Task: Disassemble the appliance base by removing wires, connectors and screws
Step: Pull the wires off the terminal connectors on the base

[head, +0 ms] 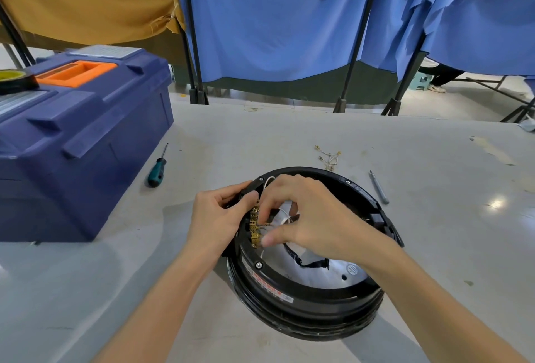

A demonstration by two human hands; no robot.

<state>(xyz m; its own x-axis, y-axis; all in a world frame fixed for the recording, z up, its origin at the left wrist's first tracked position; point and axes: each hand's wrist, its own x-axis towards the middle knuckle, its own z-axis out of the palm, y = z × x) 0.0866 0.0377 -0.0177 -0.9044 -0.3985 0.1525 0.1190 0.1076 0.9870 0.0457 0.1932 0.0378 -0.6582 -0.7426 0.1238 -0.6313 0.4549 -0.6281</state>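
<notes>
appliance base (pixel 289 296) open side up | brass connectors (pixel 254 226) row runs near-far | left hand (pixel 215 215) grips its rim | right hand (pixel 307 218) pinches one

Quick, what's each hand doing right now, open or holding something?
Left hand: grips the rim of the appliance base.
Right hand: pinches a connector on the brass terminal strip.

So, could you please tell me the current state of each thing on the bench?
appliance base: open side up, wires inside.
left hand: grips its rim.
right hand: pinches a connector at the brass terminals.
toolbox: closed.
screwdriver: lying on the table, unheld.
loose wires: detached, lying beyond the base.
grey bit: lying right of the base.
</notes>
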